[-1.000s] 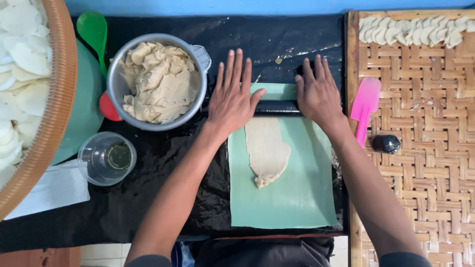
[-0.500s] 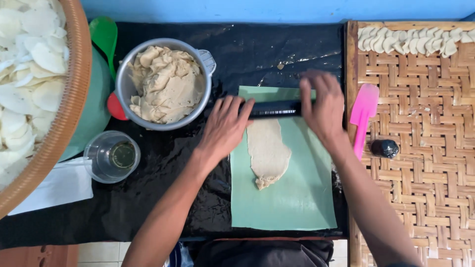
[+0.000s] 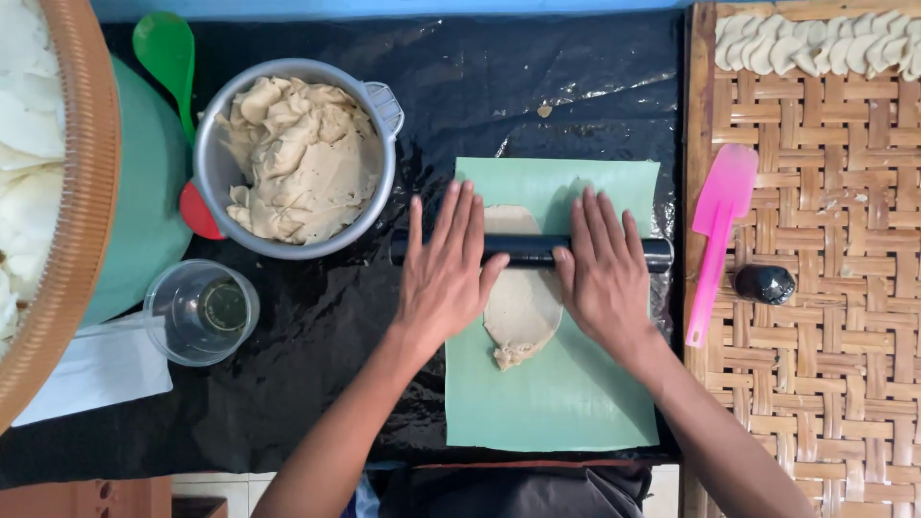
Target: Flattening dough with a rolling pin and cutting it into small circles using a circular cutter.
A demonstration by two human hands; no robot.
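Observation:
A flattened strip of pale dough lies on a green sheet spread over black plastic. Across the dough rests a black rolling pin. My left hand presses flat on the pin's left part, fingers spread. My right hand lies flat on its right part. Both palms sit on top of the pin rather than wrapped around it. The dough's upper end shows beyond the pin, between the two hands.
A metal pot of dough stands at the left, with a green spoon and a glass cup nearby. A woven tray on the right carries a pink spatula, a dark round object and shaped dough pieces.
Both hands have drawn the rolling pin toward me, from the sheet's far edge down onto the dough. The dough strip now lies partly under the pin.

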